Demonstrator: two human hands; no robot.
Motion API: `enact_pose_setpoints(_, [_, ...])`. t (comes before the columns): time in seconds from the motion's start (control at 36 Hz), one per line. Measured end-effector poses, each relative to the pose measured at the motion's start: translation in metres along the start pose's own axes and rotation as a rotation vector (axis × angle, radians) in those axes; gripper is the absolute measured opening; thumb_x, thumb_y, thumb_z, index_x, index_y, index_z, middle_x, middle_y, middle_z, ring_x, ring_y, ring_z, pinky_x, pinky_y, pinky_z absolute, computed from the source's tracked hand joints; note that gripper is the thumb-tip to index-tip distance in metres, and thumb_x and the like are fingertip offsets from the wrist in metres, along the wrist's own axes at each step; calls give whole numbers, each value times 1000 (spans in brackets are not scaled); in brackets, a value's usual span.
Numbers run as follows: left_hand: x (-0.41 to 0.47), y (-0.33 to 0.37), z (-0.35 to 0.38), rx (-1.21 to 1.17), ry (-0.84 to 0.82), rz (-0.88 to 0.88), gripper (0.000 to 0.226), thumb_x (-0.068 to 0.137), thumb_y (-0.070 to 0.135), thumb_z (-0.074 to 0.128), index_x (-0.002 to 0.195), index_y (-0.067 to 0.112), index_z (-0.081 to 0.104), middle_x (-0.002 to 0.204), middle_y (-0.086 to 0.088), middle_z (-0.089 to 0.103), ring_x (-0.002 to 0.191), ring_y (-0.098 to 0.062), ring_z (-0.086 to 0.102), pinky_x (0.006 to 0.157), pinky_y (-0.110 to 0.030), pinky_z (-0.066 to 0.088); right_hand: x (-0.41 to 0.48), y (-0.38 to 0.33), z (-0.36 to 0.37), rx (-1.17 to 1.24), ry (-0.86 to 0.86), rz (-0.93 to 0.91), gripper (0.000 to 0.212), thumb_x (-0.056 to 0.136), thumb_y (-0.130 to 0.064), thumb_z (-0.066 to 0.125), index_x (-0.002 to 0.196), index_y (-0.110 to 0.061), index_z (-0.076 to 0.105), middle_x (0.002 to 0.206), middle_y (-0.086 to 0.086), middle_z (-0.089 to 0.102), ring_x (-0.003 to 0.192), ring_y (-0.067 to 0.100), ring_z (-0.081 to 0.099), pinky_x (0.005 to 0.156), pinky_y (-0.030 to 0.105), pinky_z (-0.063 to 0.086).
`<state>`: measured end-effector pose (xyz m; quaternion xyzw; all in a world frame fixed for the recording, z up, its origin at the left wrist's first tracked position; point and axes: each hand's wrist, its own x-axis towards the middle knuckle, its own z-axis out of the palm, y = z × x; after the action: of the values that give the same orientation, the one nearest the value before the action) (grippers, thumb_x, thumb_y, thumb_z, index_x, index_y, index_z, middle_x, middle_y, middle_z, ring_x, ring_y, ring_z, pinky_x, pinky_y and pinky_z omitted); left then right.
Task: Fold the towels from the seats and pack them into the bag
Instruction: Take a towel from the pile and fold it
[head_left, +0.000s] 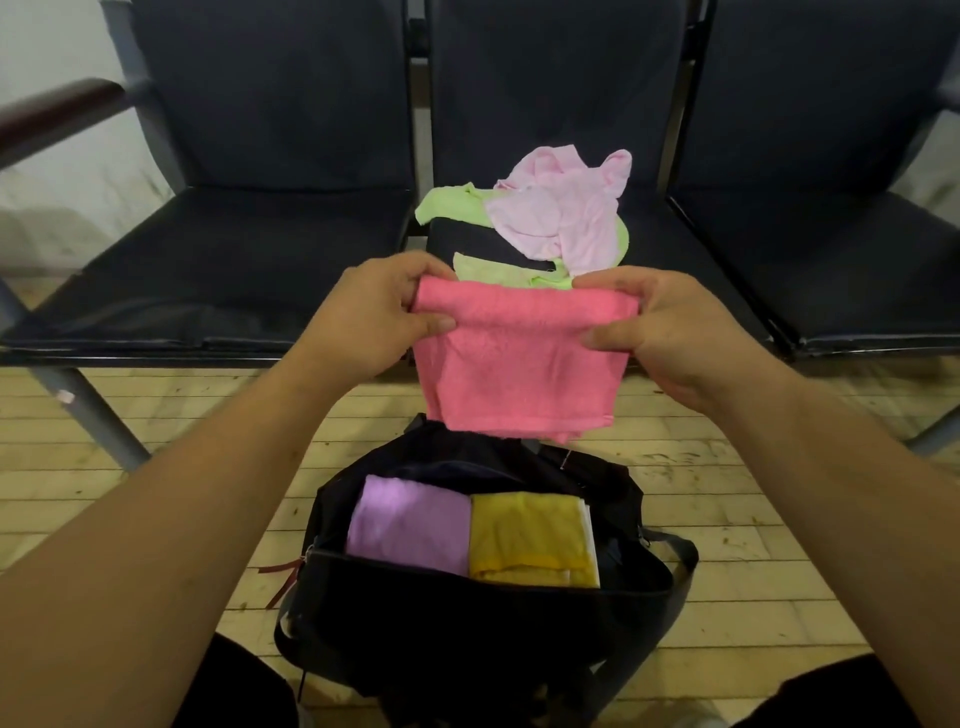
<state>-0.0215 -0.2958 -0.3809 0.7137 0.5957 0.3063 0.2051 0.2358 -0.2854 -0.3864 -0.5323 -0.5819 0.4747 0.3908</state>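
Observation:
A bright pink towel (519, 364) hangs folded in the air above the bag. My left hand (374, 317) pinches its top left corner and my right hand (660, 332) pinches its top right corner. Below it on the floor stands an open black bag (467, 613). Inside the bag lie a folded purple towel (410, 525) and a folded yellow towel (530, 540), side by side. On the middle seat (488, 244) behind the pink towel lie a crumpled light pink towel (561, 213) and a light green towel (457, 205) under it.
Three dark padded seats stand in a row; the left seat (218, 260) and the right seat (841, 260) hold nothing. A dark armrest (57, 111) juts out at far left. The floor (156, 431) is pale tile. My knees frame the bag at the bottom.

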Motion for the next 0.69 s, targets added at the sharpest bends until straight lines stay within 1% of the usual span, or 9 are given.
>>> enact_pose_setpoints(0.08, [1,-4,5,97,58,1,41,83,19,77,123,25,65,102,11,68,90,-4,61,79,-11,41,-2,0,4,-164,97,-113,43,74,7,80,108,-19,72,115,5,65,103,25,66,73,30,60])
enact_pose_setpoints(0.17, [1,-5,10,159,117,19,39,83,20,77,121,21,66,100,10,65,89,-6,58,77,-11,38,-1,0,7,-367,208,-216,39,77,0,81,111,-14,71,100,-8,63,101,18,62,83,29,55])
enact_pose_setpoints(0.25, [2,-6,13,164,155,29,34,84,21,76,117,21,68,96,10,64,86,-5,57,71,-4,32,0,3,9,-449,261,-285,29,79,-8,81,106,-13,73,94,-4,67,87,12,62,69,14,46])
enact_pose_setpoints(0.31, [3,-7,15,149,163,25,29,86,23,74,115,21,68,95,10,62,85,-6,56,69,-3,31,2,8,8,-455,277,-301,20,79,-13,81,98,-11,74,89,2,69,81,15,65,63,19,48])
enact_pose_setpoints(0.42, [3,-7,14,-1,155,-9,20,90,23,70,109,24,66,112,0,53,95,-11,53,84,-19,42,1,10,3,-126,155,-153,13,82,-9,77,91,-9,67,100,15,69,89,22,68,70,31,57])
enact_pose_setpoints(0.47, [1,-3,13,-175,97,-7,11,94,23,64,104,23,60,109,4,59,94,-5,57,81,-18,47,-2,10,1,95,41,-40,12,86,-7,73,90,-13,64,100,13,70,97,28,69,79,40,58])
enact_pose_setpoints(0.53, [-2,1,14,-331,34,-30,11,98,27,58,108,23,56,106,10,64,97,-1,60,80,-19,48,-3,9,0,255,-46,36,13,88,-6,70,93,-14,61,98,8,68,95,26,69,74,39,57])
enact_pose_setpoints(0.58, [-3,0,17,-422,11,-54,13,101,31,53,113,25,54,110,9,64,104,-8,62,91,-32,51,-4,7,-1,338,-75,96,19,87,-7,71,103,-11,63,104,8,70,94,24,70,71,37,59])
enact_pose_setpoints(0.69, [-4,1,23,-648,34,-148,15,101,34,52,115,31,57,119,6,66,110,-16,65,96,-45,53,-11,-3,-1,563,-144,166,36,84,-29,69,117,-12,66,102,5,75,88,22,74,70,37,62])
